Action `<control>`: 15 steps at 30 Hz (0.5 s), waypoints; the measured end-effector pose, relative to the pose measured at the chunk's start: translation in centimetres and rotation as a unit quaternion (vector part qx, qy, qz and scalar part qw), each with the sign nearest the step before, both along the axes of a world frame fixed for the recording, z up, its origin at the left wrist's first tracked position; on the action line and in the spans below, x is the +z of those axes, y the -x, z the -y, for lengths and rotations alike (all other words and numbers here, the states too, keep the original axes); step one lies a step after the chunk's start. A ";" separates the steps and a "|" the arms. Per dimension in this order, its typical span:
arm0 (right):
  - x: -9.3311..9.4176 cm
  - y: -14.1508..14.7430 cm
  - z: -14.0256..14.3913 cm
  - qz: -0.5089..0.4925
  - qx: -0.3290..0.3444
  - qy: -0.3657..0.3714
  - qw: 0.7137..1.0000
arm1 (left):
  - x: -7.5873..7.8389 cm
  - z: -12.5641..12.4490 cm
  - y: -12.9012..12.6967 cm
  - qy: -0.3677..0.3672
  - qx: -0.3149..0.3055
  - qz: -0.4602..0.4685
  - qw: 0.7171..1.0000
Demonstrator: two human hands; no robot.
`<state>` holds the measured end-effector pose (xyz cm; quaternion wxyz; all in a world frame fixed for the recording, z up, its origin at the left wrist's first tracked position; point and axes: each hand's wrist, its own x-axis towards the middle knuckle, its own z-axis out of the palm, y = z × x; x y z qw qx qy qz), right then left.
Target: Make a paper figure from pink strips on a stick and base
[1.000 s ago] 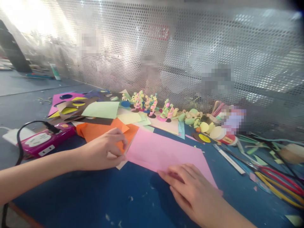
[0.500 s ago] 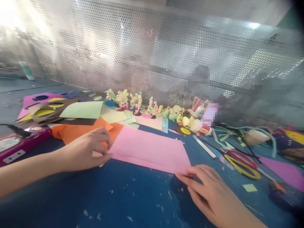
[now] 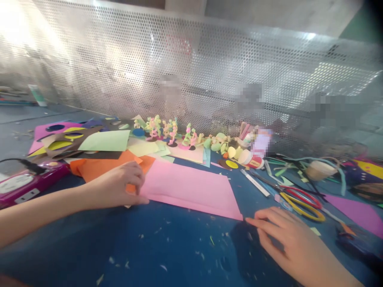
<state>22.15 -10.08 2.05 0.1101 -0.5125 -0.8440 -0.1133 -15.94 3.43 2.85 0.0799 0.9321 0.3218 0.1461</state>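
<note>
A sheet of pink paper (image 3: 188, 185) lies on the blue tabletop, with a narrow fold running along its near edge. My left hand (image 3: 118, 185) grips the sheet's left end, thumb at the near corner and fingers curled. My right hand (image 3: 287, 237) rests just beyond the near right corner, open, with the index fingertip close to the fold's end and nothing held. Behind my left hand lies orange paper (image 3: 101, 169), partly hidden by the hand.
Scissors (image 3: 302, 201) and a white-handled cutter (image 3: 254, 183) lie on the right. A purple power strip (image 3: 36, 181) is at the left. Small paper figures (image 3: 170, 133) stand at the back before a perforated metal panel (image 3: 194, 59). Paper scraps dot the table.
My right hand has slid right along the near edge and off the paper's corner. The near-edge fold now shows along its length. My left hand stays at the left end.
</note>
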 end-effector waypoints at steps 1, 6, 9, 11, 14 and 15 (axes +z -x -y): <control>0.3 0.7 -0.3 -0.013 0.006 -0.014 1.000 | 0.0 -0.1 -0.1 0.002 -0.001 0.000 1.000; 0.8 6.1 -2.2 -0.046 0.079 0.029 0.995 | 0.6 -0.6 -1.5 0.033 0.002 -0.006 0.999; 0.3 8.7 -3.4 -0.035 0.109 0.070 0.991 | 0.6 -1.0 -2.4 0.071 -0.006 0.003 0.997; -0.1 9.8 -4.0 -0.031 0.114 0.074 0.990 | 0.3 -1.3 -3.0 0.091 -0.009 0.003 0.996; -0.5 11.0 -4.7 -0.029 0.115 0.086 0.989 | -0.4 -1.8 -3.6 0.107 -0.003 -0.004 0.994; -0.5 11.3 -4.8 -0.030 0.115 0.094 0.988 | -0.7 -1.9 -3.8 0.107 -0.003 -0.005 0.994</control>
